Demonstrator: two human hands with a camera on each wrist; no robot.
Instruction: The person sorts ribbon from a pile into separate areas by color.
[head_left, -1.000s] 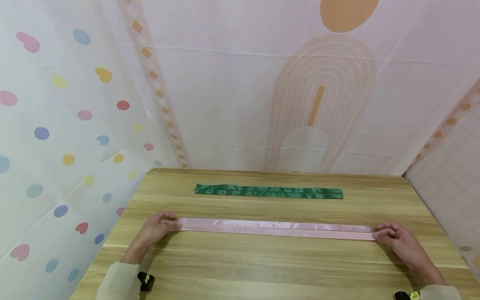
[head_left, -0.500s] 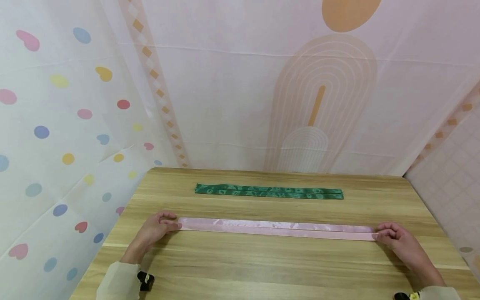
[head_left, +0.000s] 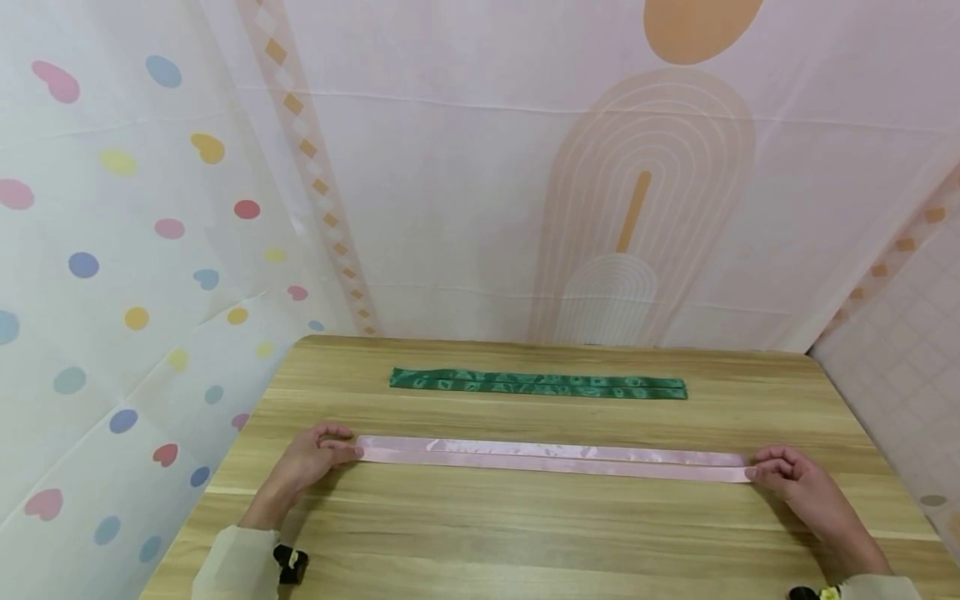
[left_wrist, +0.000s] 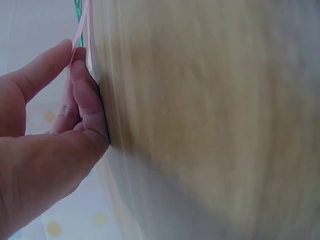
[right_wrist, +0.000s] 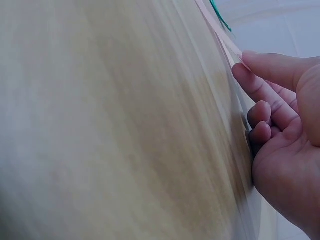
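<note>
A shiny pink ribbon [head_left: 555, 460], doubled into two parallel strands, stretches from side to side across the wooden table. My left hand [head_left: 311, 457] pinches its left end between thumb and fingers. At the opposite end, my right hand [head_left: 798, 483] pinches the ribbon the same way. The left wrist view shows the thumb and forefinger meeting on the pink ribbon [left_wrist: 80, 31], the other fingers curled against the tabletop. In the right wrist view the ribbon [right_wrist: 226, 40] runs into the pinch of thumb and forefinger. Farther back lies a green patterned ribbon [head_left: 536, 384], also in two strands, touched by neither hand.
The wooden table [head_left: 480, 542] reaches back to a pale patterned cloth wall [head_left: 450, 208]. A dotted cloth [head_left: 97, 333] hangs on the left, and another pale cloth [head_left: 907, 358] on the right. Black wrist devices, such as the left one [head_left: 291, 564], sit by the sleeves.
</note>
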